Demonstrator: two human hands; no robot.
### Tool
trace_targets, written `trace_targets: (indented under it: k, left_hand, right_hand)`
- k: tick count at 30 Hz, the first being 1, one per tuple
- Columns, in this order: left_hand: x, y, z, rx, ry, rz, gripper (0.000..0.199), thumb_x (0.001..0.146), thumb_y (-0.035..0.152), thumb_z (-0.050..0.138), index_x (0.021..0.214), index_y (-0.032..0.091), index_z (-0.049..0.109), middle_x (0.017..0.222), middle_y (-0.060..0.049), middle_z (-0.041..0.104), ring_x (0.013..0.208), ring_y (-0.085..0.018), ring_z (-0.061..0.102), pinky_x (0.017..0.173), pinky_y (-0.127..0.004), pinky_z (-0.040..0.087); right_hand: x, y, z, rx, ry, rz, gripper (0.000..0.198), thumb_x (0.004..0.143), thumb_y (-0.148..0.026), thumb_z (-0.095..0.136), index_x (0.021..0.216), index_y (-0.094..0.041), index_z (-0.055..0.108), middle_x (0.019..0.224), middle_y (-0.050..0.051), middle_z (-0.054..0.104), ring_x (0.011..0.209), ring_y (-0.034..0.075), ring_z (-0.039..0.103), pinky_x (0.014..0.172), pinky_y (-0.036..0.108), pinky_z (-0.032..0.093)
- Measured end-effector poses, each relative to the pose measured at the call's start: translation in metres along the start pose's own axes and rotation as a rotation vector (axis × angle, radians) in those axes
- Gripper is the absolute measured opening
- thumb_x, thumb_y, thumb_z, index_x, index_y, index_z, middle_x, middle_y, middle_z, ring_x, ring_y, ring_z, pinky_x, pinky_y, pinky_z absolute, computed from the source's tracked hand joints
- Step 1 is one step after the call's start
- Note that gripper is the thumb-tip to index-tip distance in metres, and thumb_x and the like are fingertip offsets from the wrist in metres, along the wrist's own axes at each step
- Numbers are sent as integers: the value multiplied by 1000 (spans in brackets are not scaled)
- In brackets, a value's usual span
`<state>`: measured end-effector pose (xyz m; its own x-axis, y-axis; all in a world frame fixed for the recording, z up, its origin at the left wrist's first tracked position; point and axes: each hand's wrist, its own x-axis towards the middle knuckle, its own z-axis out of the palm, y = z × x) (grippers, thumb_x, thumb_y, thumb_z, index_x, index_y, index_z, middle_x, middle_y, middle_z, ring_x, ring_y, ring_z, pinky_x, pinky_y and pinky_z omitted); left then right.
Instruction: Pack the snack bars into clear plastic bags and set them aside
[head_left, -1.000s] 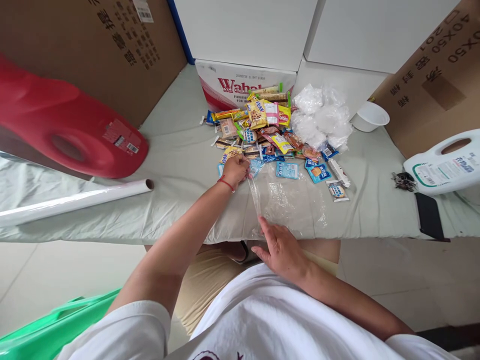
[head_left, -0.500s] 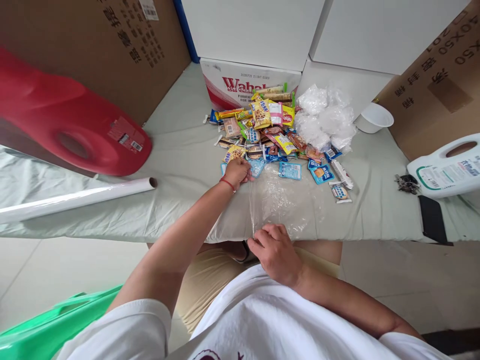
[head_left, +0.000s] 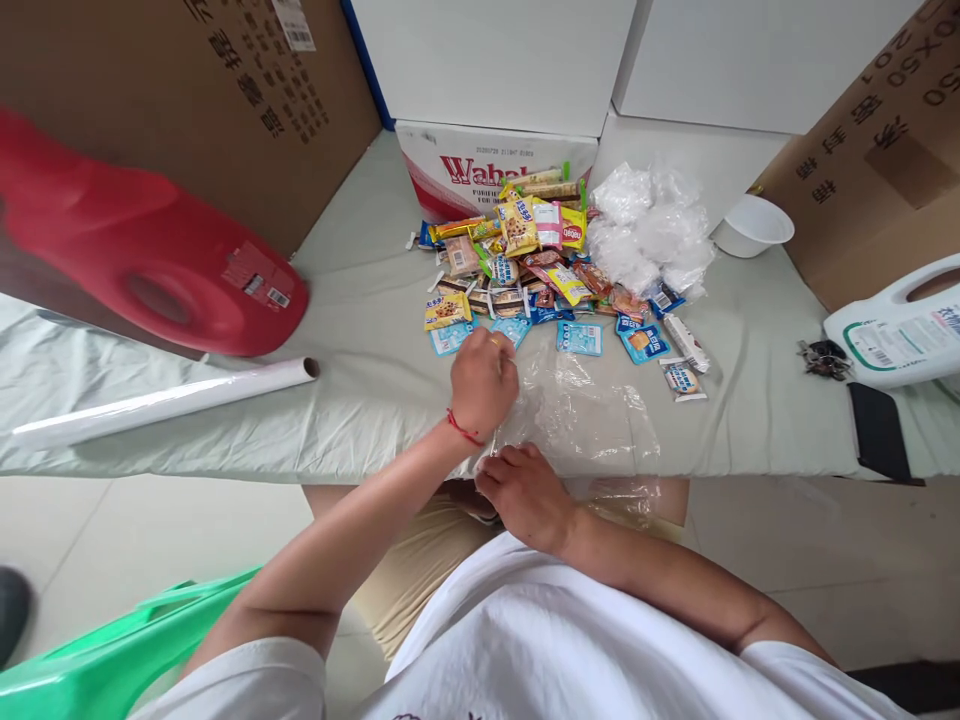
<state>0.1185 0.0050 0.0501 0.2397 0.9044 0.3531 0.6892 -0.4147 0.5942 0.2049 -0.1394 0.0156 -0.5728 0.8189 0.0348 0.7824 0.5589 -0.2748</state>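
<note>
A clear plastic bag (head_left: pixel 592 410) lies spread at the table's front, its near part hanging over the edge. My left hand (head_left: pixel 486 385), with a red cord at the wrist, is closed at the bag's left side and seems to grip its film; the fingertips are partly hidden. Close in front of me, my right hand (head_left: pixel 529 495) pinches the bag's near left edge. Just beyond my left hand lie a yellow cookie packet (head_left: pixel 448 310) and two blue sachets. Another blue sachet (head_left: pixel 580 338) rests past the bag, before a heap of wrapped snacks (head_left: pixel 517 225).
Crumpled clear bags (head_left: pixel 649 230) and a white bowl (head_left: pixel 752 226) stand right of the heap. A white jug (head_left: pixel 900 330) and black phone (head_left: pixel 879 430) are far right. A red jug (head_left: pixel 172 260) and white roll (head_left: pixel 172 400) occupy the left. Boxes line the back.
My left hand has drawn back toward me from the snacks. The yellow packet now lies farther left. The bag has slackened and slid nearer, over the table edge. My right hand shifted slightly left.
</note>
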Motion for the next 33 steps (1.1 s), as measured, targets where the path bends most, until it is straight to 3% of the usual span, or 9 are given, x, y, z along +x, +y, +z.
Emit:
trace_targets:
  k: [4, 9, 15, 17, 19, 21, 25, 29, 33]
  left_hand:
    - [-23, 21, 16, -11, -246, 186, 23, 89, 8, 49, 87, 19, 69, 101, -9, 72, 101, -25, 64, 94, -40, 53]
    - [-20, 26, 47, 114, -539, 161, 30, 96, 15, 47, 108, 17, 75, 122, -10, 76, 128, -28, 62, 110, -44, 49]
    - [-24, 8, 60, 203, -457, 186, 47, 109, 31, 33, 147, 19, 57, 159, -10, 55, 153, -24, 44, 128, -54, 28]
    - [-28, 5, 59, 243, -440, 193, 51, 110, 35, 29, 153, 19, 52, 165, -10, 48, 156, -24, 39, 130, -60, 22]
    - [-31, 6, 59, 284, -424, 184, 54, 110, 39, 26, 156, 20, 48, 168, -10, 43, 157, -25, 37, 130, -64, 17]
    - [-32, 7, 59, 320, -412, 166, 57, 110, 42, 25, 158, 21, 46, 169, -10, 40, 157, -26, 37, 129, -67, 15]
    - [-31, 0, 53, 385, -362, 78, 61, 109, 45, 25, 161, 19, 42, 169, -12, 39, 157, -29, 37, 129, -70, 13]
    - [-33, -18, 43, 427, -324, 3, 63, 109, 44, 26, 163, 15, 39, 168, -15, 40, 156, -30, 39, 129, -68, 13]
    - [-35, -25, 37, 422, -297, -22, 63, 109, 45, 27, 163, 15, 38, 166, -17, 43, 156, -31, 39, 129, -68, 13]
  right_hand:
    - [3, -1, 1, 62, 28, 13, 24, 107, -24, 55, 120, -20, 74, 122, 9, 75, 120, 26, 62, 102, 43, 47]
    - [0, 1, 11, 134, 50, 19, 29, 106, -21, 54, 127, -18, 73, 124, 11, 75, 119, 26, 65, 108, 42, 50]
    - [-32, 6, -30, 383, 273, -133, 29, 106, -19, 49, 127, -17, 69, 124, 10, 75, 111, 19, 68, 102, 33, 56]
    - [-44, 20, -49, 430, 461, 4, 27, 106, -20, 49, 124, -20, 70, 117, 7, 77, 107, 17, 70, 99, 32, 57]
    - [-49, 46, -57, 347, 606, 264, 30, 108, -25, 47, 129, -22, 68, 119, 9, 77, 113, 20, 69, 102, 37, 56]
    - [-51, 80, -52, 176, 578, 479, 41, 109, -34, 43, 140, -18, 64, 135, 15, 71, 130, 27, 63, 113, 47, 50]
    - [-56, 144, -22, -69, 331, 697, 58, 109, -43, 35, 152, -10, 55, 160, 20, 50, 152, 35, 42, 125, 59, 33]
    - [-69, 175, -16, -136, 337, 716, 59, 110, -43, 32, 153, -9, 54, 163, 19, 47, 151, 34, 42, 124, 57, 34]
    - [-56, 183, -47, -121, 397, 674, 53, 108, -43, 38, 136, -9, 67, 140, 21, 66, 134, 35, 54, 116, 53, 44]
